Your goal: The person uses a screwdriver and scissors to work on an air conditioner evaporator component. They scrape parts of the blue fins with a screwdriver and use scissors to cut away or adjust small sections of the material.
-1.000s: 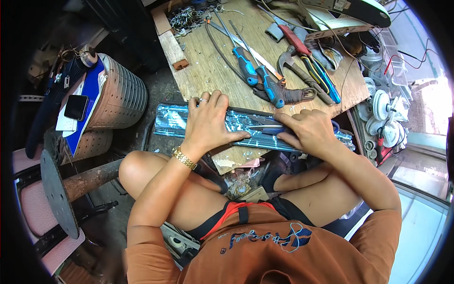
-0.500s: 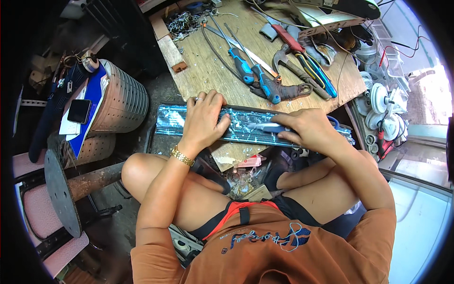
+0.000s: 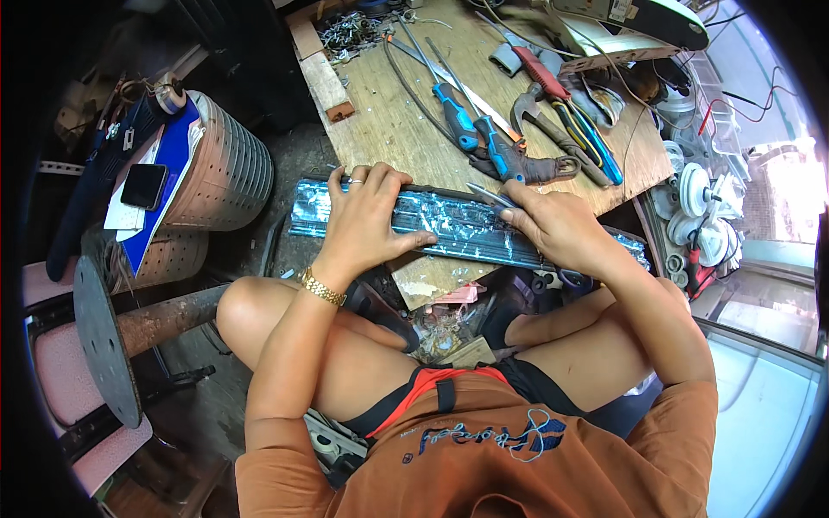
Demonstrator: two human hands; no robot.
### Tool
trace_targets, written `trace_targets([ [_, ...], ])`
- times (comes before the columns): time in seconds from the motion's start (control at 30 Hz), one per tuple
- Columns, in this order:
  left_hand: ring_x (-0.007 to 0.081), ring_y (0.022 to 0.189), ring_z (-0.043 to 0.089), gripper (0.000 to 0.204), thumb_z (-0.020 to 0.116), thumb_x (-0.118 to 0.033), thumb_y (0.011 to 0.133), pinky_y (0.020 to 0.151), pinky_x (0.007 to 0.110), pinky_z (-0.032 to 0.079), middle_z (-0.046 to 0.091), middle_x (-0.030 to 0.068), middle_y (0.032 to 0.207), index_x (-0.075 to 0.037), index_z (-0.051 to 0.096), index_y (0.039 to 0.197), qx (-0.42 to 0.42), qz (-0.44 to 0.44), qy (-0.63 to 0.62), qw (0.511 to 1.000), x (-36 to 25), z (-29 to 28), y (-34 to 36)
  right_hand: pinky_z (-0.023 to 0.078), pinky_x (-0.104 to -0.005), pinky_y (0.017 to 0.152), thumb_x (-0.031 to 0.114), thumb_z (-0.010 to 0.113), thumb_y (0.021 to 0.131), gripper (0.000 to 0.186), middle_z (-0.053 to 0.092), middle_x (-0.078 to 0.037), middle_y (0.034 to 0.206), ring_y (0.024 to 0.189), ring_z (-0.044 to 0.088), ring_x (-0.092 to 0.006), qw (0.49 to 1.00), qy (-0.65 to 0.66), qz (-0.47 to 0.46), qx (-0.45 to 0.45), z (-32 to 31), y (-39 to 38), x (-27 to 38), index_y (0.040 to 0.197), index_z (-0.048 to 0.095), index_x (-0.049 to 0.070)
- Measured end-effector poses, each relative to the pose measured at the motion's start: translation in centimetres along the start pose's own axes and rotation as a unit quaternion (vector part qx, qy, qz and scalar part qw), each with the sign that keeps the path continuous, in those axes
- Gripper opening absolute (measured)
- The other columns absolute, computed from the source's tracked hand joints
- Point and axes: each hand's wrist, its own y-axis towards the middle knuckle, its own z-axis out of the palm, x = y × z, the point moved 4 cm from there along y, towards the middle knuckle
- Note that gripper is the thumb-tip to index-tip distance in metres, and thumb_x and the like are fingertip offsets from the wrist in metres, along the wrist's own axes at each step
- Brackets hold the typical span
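A long dark bar with torn, shiny bluish film [image 3: 475,233] lies across the bench's near edge. My left hand [image 3: 367,220] grips it left of centre, fingers bent over the far edge and thumb along the near side. My right hand [image 3: 557,229] is closed round scissors [image 3: 482,193] over the bar's right part; the pale blades point up and left at the far edge, and the dark blue handle shows below my fingers. Just beyond lie two blue-and-black handled tools [image 3: 499,151], a hammer [image 3: 527,110] and coloured-handled tools [image 3: 587,138].
The plywood bench [image 3: 380,112] also holds a pile of small hardware [image 3: 345,36] and a wood block [image 3: 328,86]. Left are perforated metal drums [image 3: 229,164], a phone [image 3: 144,186] and a flanged steel post [image 3: 108,337]. White spools [image 3: 695,197] sit at right, below my bent legs' level.
My right hand has turned the scissors, so their tips angle up toward the bar's far edge and the handle sits lower. My left thumb has stretched back down along the near side.
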Motion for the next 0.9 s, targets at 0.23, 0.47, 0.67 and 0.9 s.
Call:
trace_targets([
  [0.23,0.0326,0.123,0.056,0.083,0.088,-0.068,0.067,0.117,0.059,0.030,0.063,0.0085,0.124,-0.011,0.067,0.125,-0.008,-0.007,0.015,1.000,-0.2,0.1,0.1,0.053,-0.0562,0.068,0.034,0.065,0.104,0.025,0.072,-0.018,0.080,0.078,0.072,-0.0438,0.994,-0.102,-0.038,-0.016,0.8,1.6,2.1,0.116,0.066,0.012],
  [0.47,0.0326,0.122,0.057,0.084,0.088,-0.070,0.066,0.115,0.059,0.033,0.063,0.0085,0.123,-0.012,0.068,0.123,-0.022,-0.006,0.021,1.000,-0.3,0.0,0.1,0.058,-0.0513,0.062,0.031,0.068,0.100,0.022,0.077,-0.014,0.079,0.076,0.077,-0.0356,0.979,-0.197,-0.046,0.032,2.1,2.7,3.4,0.113,0.074,0.014],
  [0.67,0.0343,0.125,0.057,0.090,0.082,-0.078,0.068,0.113,0.065,0.035,0.064,0.0122,0.128,-0.009,0.069,0.123,-0.006,-0.019,0.030,0.999,-0.5,0.2,0.4,0.056,-0.0511,0.060,0.027,0.068,0.099,0.019,0.074,-0.015,0.077,0.072,0.075,-0.0367,0.979,-0.195,-0.065,0.005,2.6,3.3,4.0,0.113,0.071,0.015],
  [0.9,0.0339,0.118,0.058,0.077,0.088,-0.069,0.067,0.109,0.060,0.036,0.063,0.0106,0.117,-0.010,0.068,0.112,-0.026,-0.062,0.042,0.997,-0.8,0.5,0.8,0.056,-0.0490,0.058,0.020,0.065,0.095,0.017,0.073,-0.013,0.074,0.070,0.076,-0.0348,0.972,-0.209,-0.103,0.018,4.3,2.9,4.7,0.110,0.067,0.012],
])
